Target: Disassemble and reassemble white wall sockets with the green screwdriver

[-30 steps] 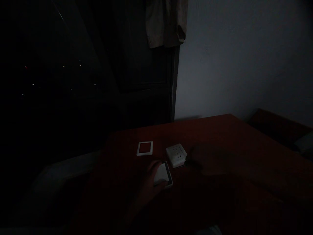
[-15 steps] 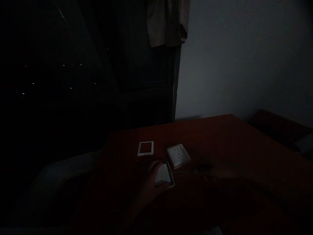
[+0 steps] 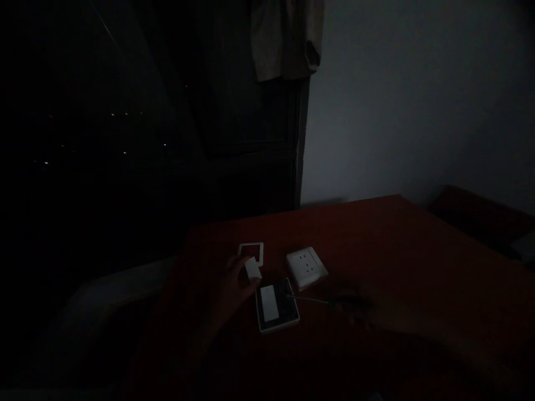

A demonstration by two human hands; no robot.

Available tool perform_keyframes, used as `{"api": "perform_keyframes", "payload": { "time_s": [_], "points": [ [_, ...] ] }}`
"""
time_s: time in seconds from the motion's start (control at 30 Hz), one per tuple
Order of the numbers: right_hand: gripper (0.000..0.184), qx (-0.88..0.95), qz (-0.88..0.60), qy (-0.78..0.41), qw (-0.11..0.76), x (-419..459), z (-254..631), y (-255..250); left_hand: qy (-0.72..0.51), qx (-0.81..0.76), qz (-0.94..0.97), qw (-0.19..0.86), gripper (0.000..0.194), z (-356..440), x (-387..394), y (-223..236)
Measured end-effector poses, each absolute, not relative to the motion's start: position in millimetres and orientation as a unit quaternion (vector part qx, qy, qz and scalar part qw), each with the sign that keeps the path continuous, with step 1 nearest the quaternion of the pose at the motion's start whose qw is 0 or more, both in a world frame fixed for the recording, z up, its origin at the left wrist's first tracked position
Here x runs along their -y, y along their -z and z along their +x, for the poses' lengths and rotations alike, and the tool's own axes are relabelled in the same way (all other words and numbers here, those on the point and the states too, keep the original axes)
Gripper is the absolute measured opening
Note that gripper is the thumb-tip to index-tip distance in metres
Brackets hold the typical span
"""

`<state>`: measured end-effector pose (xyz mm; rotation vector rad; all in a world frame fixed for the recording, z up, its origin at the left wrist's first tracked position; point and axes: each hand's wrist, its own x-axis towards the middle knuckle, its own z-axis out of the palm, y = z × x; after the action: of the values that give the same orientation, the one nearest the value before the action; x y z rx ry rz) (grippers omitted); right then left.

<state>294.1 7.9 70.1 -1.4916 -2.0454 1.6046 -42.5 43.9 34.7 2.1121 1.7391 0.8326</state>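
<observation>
A white switch rocker (image 3: 253, 269) is pinched between the thumb and fingers of my left hand (image 3: 234, 287), raised just beyond the switch base. The wall switch (image 3: 288, 322) lies on the table with one white rocker (image 3: 270, 303) still seated on its left side and a dark bare part on its right. My right hand (image 3: 353, 303), dim and partly lost in shadow, is closed around a screwdriver (image 3: 311, 300). The screwdriver's thin shaft points left, its tip at the right part of the switch.
A white wall socket (image 3: 307, 267) sits on the reddish table (image 3: 355, 228), behind the screwdriver. An empty white frame (image 3: 261, 253) lies past my left hand. A dark window (image 3: 125, 184) is at the left, a pale wall (image 3: 397, 111) behind, a hanging cloth (image 3: 286, 42) above.
My left hand has lifted one rocker off the switch and moved up and left with it, uncovering the base. The right hand and screwdriver have stayed nearly in place.
</observation>
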Motion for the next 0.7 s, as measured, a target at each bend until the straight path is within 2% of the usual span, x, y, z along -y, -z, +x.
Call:
{"api": "perform_keyframes", "payload": {
  "time_s": [0.2,0.4,0.6,0.7],
  "points": [
    [0.039,0.700,-0.462,-0.536,0.102,-7,287,-78,-0.235,-0.642,0.724,0.090,0.039,-37,-72,-34],
    [0.031,0.748,-0.439,-0.490,0.090,-7,285,-92,-0.233,-0.635,0.733,0.069,0.039,-23,-79,-36],
    [0.031,0.788,-0.404,-0.453,0.103,-9,277,-112,-0.277,-0.582,0.748,0.155,0.036,-32,-51,-41],
    [0.032,0.819,-0.380,-0.420,0.094,-10,270,-122,-0.280,-0.553,0.757,0.206,0.042,-33,-23,-39]
  ]
}}
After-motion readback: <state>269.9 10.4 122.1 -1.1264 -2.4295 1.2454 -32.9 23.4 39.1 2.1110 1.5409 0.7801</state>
